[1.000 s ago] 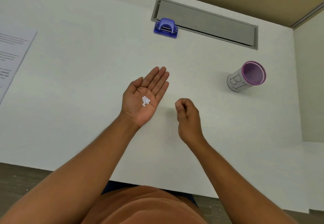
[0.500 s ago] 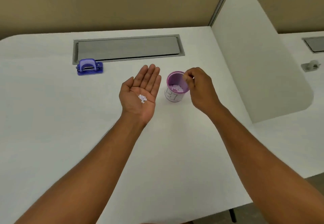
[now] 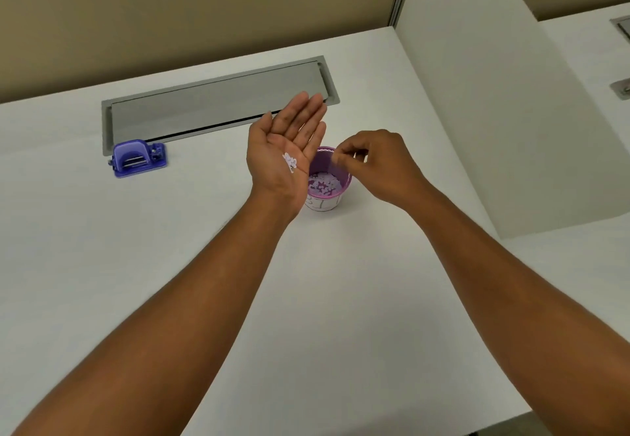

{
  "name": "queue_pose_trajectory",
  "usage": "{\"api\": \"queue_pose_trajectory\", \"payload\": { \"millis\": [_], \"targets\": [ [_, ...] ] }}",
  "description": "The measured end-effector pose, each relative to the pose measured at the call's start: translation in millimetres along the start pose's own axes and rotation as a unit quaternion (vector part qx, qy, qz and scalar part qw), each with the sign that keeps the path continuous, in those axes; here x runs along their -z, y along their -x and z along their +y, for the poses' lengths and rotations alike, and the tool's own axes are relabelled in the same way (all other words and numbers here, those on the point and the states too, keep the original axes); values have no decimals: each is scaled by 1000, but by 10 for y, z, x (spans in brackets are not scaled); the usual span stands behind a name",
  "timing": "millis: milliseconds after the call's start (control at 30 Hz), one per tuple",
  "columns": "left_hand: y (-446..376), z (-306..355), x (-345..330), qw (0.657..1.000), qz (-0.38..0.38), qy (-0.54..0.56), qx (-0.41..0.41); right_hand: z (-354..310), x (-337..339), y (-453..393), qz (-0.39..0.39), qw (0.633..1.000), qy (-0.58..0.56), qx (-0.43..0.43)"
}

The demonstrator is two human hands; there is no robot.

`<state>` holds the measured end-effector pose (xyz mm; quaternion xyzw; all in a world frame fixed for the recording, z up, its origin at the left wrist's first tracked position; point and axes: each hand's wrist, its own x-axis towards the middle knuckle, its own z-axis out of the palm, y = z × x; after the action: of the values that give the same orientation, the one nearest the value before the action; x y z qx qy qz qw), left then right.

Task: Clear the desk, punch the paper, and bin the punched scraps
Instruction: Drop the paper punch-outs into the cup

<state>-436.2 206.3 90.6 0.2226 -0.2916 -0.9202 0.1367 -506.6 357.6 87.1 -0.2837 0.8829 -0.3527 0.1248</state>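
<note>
My left hand (image 3: 289,152) is held flat, palm up and tilted, just left of the purple bin (image 3: 337,198). A small heap of white punched scraps (image 3: 290,161) lies on the palm near its right edge. Several more scraps lie inside the bin. My right hand (image 3: 378,162) hovers over the bin's right rim with thumb and fingertips pinched together and blurred; I see nothing between them. The blue hole punch (image 3: 138,158) sits on the white desk (image 3: 102,248) to the left.
A grey cable flap (image 3: 211,108) is set into the desk behind the punch and bin. A white divider panel (image 3: 477,111) rises on the right, and beyond it a second desk carries a small grey object (image 3: 621,89).
My left hand has moved right and tilted until its edge overlaps the bin's left rim. My right hand stays at the bin's right rim. The camera has moved closer.
</note>
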Motion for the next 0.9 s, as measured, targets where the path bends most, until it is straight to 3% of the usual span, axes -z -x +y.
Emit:
{"api": "queue_pose_trajectory", "payload": {
  "millis": [167,433,733,900],
  "targets": [
    [-62,-83,-12,998,-26,-55,-3,-18,51,40,-4,999,-40,25],
    [-127,-151,-96,992,-69,-105,3,39,-297,146,38,967,62,246],
    [-131,-177,-168,985,-61,-160,-21,363,-496,265,165,950,89,248],
    [-113,-173,-192,983,-55,-172,-25,334,-564,289,123,943,98,292]
  ]
}}
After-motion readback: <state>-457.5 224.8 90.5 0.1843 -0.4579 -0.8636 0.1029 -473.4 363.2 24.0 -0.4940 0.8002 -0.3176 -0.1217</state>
